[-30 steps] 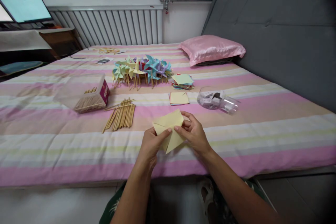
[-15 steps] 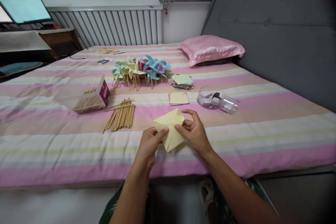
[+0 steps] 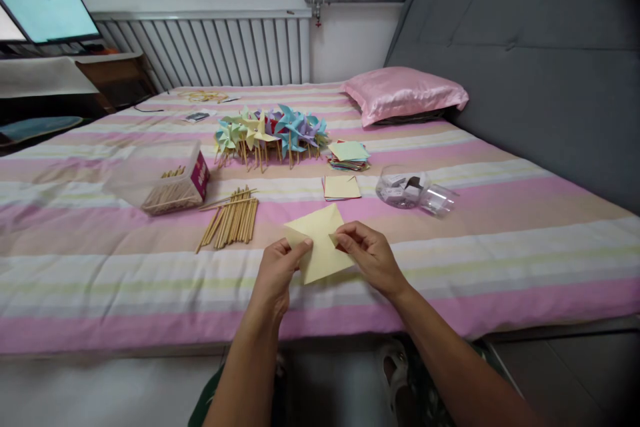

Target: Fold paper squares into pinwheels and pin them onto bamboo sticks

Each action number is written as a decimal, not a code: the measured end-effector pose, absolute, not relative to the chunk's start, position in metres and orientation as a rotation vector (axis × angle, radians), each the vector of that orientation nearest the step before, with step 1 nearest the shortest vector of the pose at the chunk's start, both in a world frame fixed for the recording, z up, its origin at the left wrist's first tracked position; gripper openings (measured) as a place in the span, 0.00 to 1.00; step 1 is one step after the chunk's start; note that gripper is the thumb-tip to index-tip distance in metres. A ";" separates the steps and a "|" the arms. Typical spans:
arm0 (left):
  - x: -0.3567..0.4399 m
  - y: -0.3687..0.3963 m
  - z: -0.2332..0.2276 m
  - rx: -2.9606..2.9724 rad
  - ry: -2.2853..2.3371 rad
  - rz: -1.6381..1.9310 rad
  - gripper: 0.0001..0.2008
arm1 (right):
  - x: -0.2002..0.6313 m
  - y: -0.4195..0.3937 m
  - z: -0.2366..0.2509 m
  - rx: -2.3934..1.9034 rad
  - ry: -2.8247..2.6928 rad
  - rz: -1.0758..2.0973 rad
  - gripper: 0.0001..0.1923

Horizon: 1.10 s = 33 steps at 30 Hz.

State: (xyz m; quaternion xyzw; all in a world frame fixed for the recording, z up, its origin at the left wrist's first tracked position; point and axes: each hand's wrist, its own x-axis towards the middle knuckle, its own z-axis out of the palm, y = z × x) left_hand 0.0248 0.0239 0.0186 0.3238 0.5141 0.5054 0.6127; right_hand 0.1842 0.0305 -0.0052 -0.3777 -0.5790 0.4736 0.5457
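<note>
Just above the near edge of the bed (image 3: 100, 293), seen from the head camera, a pale yellow paper square (image 3: 320, 247) is held between both hands, standing as a diamond with one corner pointing away toward the pillow (image 3: 405, 90). The left hand (image 3: 277, 273) pinches the paper's left corner, thumb on top; the right hand (image 3: 370, 257) pinches a small flap at the right corner, fingers (image 3: 345, 237) closed narrowly on it. Both hands touch the paper equally, so its centre lies between them. Beyond it lie a bundle of wooden sticks (image 3: 231, 219), a small stack of paper squares (image 3: 341, 187), a clear jar (image 3: 413, 190) on its side and a heap of finished pinwheels (image 3: 270, 133).
</note>
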 end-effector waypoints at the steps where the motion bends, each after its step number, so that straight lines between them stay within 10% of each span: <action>1: 0.024 0.024 0.019 0.753 1.178 1.165 0.12 | 0.185 0.031 -0.005 -0.902 -1.397 1.115 0.09; 33: 0.028 0.020 0.017 0.921 1.106 0.986 0.16 | 0.191 0.028 0.001 -1.156 -1.720 0.989 0.08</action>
